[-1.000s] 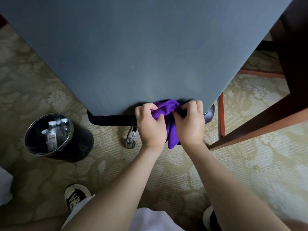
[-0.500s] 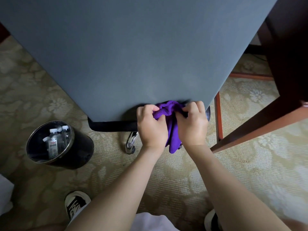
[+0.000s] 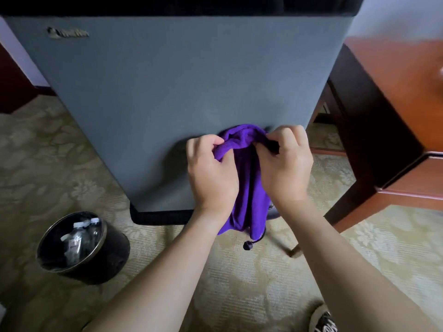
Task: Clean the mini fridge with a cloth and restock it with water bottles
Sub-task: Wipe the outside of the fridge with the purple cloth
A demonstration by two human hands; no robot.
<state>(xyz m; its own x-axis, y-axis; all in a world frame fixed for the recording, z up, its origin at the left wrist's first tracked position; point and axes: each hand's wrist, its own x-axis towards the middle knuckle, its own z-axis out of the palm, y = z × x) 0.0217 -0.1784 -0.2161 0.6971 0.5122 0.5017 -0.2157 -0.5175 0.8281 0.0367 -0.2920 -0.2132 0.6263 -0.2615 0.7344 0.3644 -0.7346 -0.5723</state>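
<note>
While the fridge [image 3: 179,104] stands shut on the carpet [image 3: 251,279], its grey door faces the camera. Right of it stands a wooden desk [image 3: 393,121]. At lower left, a black bin [image 3: 96,255] holds water bottles [image 3: 79,236], apart from the fridge. Against the door's lower right area hangs the purple cloth [image 3: 244,188]. Both hands pinch its bunched top edge with curled fingers: left hand [image 3: 211,173] on the left, right hand [image 3: 285,168] on the right. One shoe [image 3: 323,319] shows at bottom right.
</note>
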